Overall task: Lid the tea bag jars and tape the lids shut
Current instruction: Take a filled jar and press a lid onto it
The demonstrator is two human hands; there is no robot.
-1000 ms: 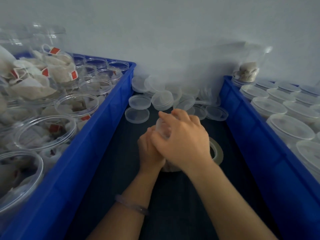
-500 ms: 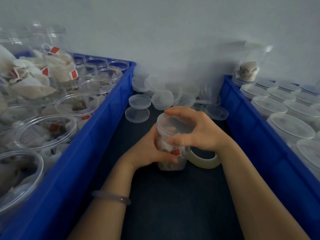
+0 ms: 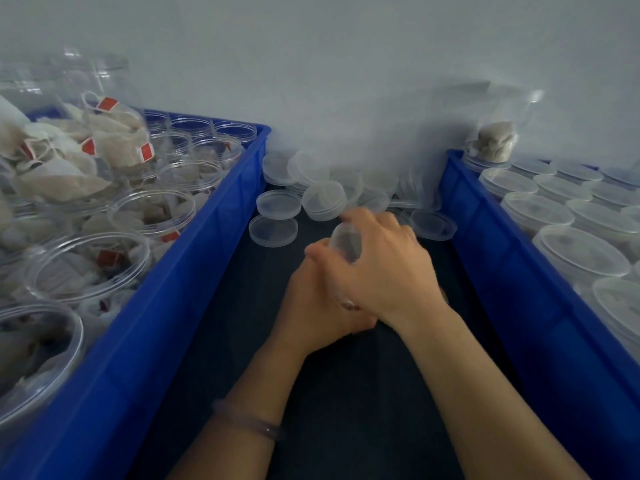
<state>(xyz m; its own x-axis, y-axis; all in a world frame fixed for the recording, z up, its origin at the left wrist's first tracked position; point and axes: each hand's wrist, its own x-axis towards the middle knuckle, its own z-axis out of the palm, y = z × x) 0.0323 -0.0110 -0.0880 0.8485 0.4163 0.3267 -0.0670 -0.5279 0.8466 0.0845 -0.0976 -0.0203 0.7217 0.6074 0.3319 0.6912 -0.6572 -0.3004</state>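
- Pale grey wall closes off the back of a dark worktop [image 3: 346, 410], which runs as a narrow lane between two bins, so both stay within easy reach.
- On the left stands a blue crate [image 3: 173, 306] packed with open jars [image 3: 93, 268] of tea bags, red tags showing. I take these for the ones waiting their turn.
- On the right, a second blue crate [image 3: 519, 306] holds lidded jars [image 3: 581, 258] standing upright in rows, which looks like the finished side.
- Loose lids [image 3: 323, 200] lie heaped against the wall at the far end of the lane, just beyond the hands.
- Over the top of the one jar [image 3: 344, 240] being worked comes the right hand [image 3: 384, 268], its grip curled down round the lid end, as one would to press or twist a lid home.
- Lower down, the left hand [image 3: 318, 306] wraps the jar's body to steady it. Its grip is closed round the jar, though the right hand covers most of it.
- That jar sits mid-lane, between the crates, tipped a little away from the person.
- No tape shows from where I stand, so taping seems not yet begun.
- A clear bracelet [image 3: 249, 422] circles the left wrist.
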